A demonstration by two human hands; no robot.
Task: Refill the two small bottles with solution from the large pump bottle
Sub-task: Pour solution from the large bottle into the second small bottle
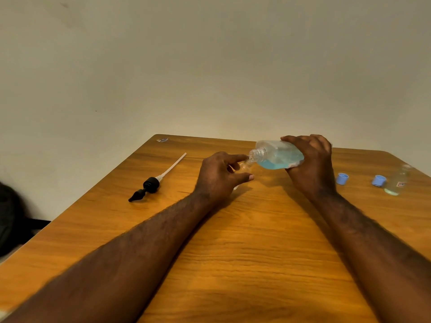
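Observation:
My right hand point(311, 164) grips the large clear bottle point(277, 155), tipped on its side with its open neck pointing left; blue solution pools in its lower half. My left hand point(221, 176) holds a small clear bottle point(245, 164), mostly hidden by my fingers, with its mouth right under the large bottle's neck. The second small bottle point(397, 181) stands uncapped at the right of the table. Two blue caps point(342, 178) point(378, 180) lie just left of it. The black pump head with its white tube point(152, 184) lies on the table at the left.
Everything sits on a wooden table point(233, 241) against a plain pale wall. A small white sticker point(162, 140) marks the far left corner. A dark object point(9, 217) sits beyond the table's left edge.

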